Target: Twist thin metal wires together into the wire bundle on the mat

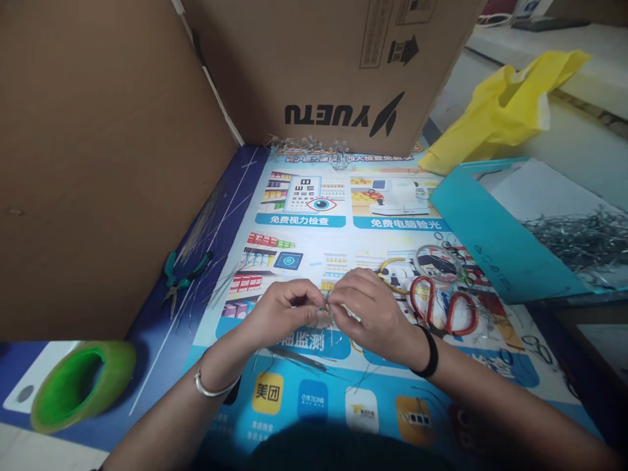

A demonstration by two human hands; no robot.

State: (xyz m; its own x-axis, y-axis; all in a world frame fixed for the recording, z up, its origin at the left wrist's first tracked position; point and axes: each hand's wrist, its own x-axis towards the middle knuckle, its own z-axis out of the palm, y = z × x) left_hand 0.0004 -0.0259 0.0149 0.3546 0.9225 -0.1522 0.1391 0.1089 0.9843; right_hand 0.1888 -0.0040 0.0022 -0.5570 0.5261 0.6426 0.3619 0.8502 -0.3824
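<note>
My left hand (293,306) and my right hand (369,309) meet over the printed sheet (314,229), with their fingertips pinched together. Between them is a small wire piece (328,305) with a bit of green on it, mostly hidden by the fingers. Just below the hands lies a bundle of thin dark wires (299,360). To the right of my right hand are red-handled scissors (444,311) and a yellow-handled tool (392,271), partly covered by that hand. Teal-handled pliers (179,278) rest to the left, beside loose straight wires (201,226).
Cardboard panels (314,65) stand at the back and left. A tape roll (83,386) is at front left. On the right are a teal box (495,229) with tangled wire (583,245) and a yellow bag (510,108). Small wire shapes (338,156) lie along the back.
</note>
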